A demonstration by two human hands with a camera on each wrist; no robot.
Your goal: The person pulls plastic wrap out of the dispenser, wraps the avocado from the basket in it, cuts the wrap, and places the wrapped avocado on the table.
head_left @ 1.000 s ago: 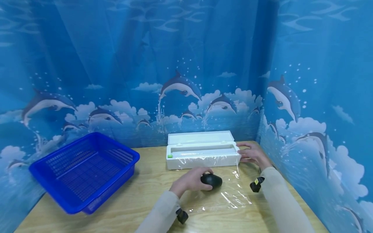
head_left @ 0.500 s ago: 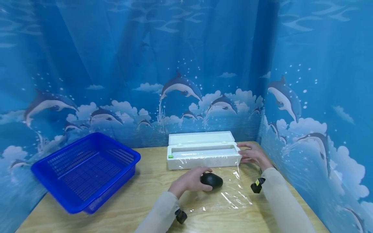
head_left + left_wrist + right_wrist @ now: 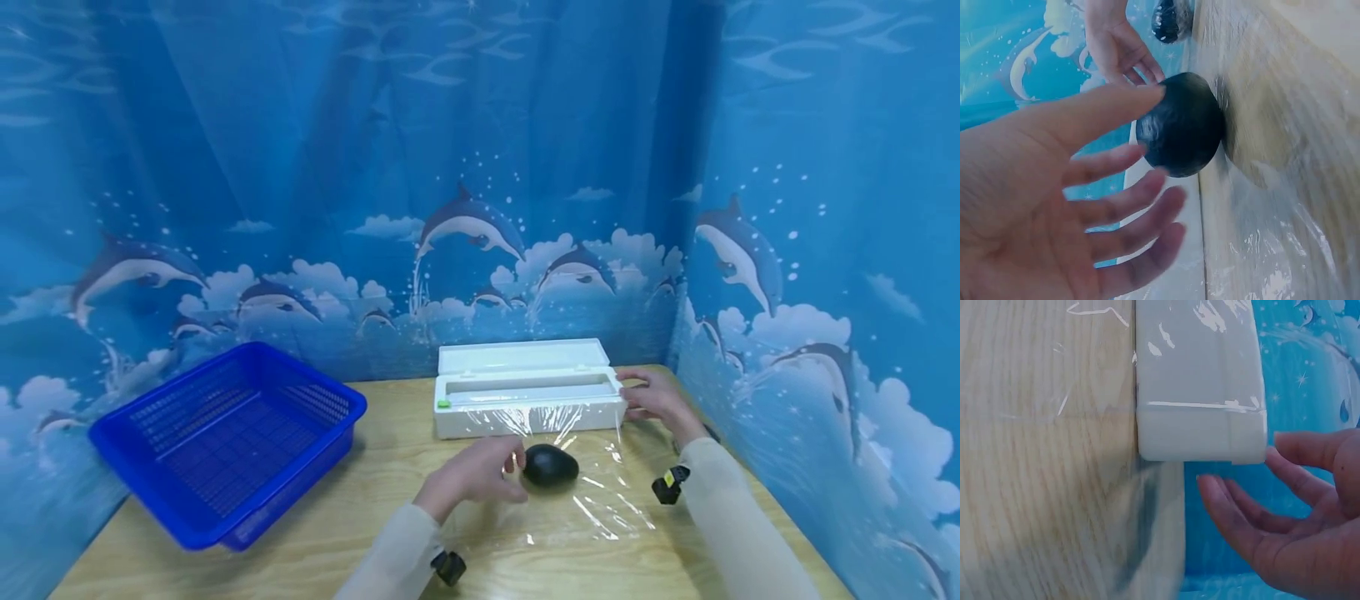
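Note:
On clear plastic film [image 3: 607, 500] spread over the table lies a dark avocado [image 3: 551, 466]. My left hand [image 3: 480, 479] is beside its left end, thumb and fingers spread apart and gripping nothing. In the left wrist view, the left hand [image 3: 1085, 187] reaches toward the avocado [image 3: 1185, 125], fingertips right at its near side. Film runs up from the avocado onto a white cling film dispenser [image 3: 528, 417], lid raised, with a green slider [image 3: 444, 404]. My right hand [image 3: 652, 400] rests its fingertips at the dispenser's right end. In the right wrist view, the right hand [image 3: 1297, 512] has loosely bent fingers.
A blue plastic basket [image 3: 225, 433] stands on the left of the wooden table [image 3: 405, 408]. Blue dolphin-print curtains [image 3: 375, 167] close off the back and right. A dark, shiny film-covered object [image 3: 1171, 22] appears beyond the avocado in the left wrist view.
My left hand has let go of the avocado and drawn slightly back to the left. Film now stretches in creases between dispenser and avocado. The right hand has stayed at the dispenser's end.

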